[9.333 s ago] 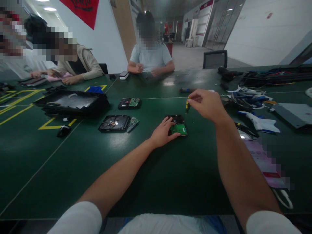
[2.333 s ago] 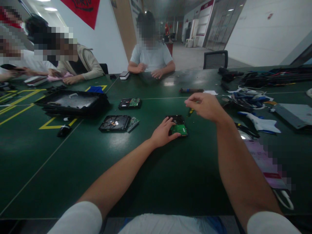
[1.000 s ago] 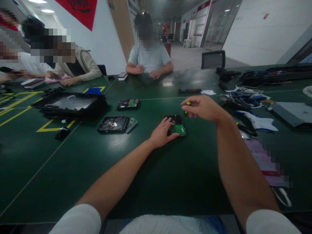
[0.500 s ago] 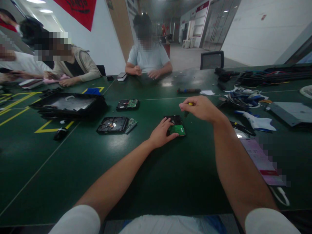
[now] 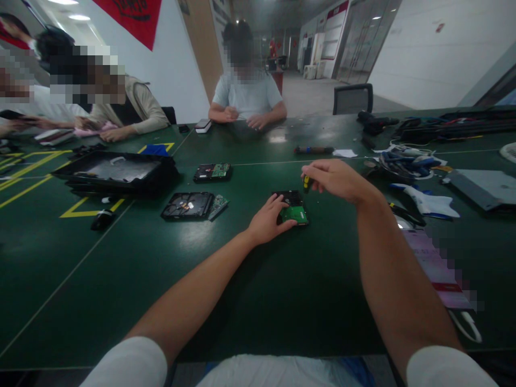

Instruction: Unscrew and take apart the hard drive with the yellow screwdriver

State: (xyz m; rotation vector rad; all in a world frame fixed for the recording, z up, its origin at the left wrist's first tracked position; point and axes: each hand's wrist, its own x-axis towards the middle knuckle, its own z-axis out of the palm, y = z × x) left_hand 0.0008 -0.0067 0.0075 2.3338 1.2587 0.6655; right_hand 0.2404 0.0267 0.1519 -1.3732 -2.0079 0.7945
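Observation:
A black hard drive (image 5: 291, 198) with a green circuit board (image 5: 295, 215) facing up lies on the green table (image 5: 121, 269) in front of me. My left hand (image 5: 268, 219) rests on its left side, fingers pressing on the drive. My right hand (image 5: 336, 180) hovers just above the drive's far right corner, fingers pinched on a small screwdriver (image 5: 306, 183) with a yellow and black handle, held upright with its tip pointing down at the drive.
Two more opened drives (image 5: 188, 205) (image 5: 213, 172) lie to the left, beside a black tray (image 5: 115, 172) and a mouse (image 5: 100, 219). Cables and tools (image 5: 407, 161) pile up on the right, next to a paper sheet (image 5: 437, 266). Other people sit at the far side.
My right hand has shifted slightly right and turned the screwdriver upright over the drive's far corner. My left hand has stayed on the drive.

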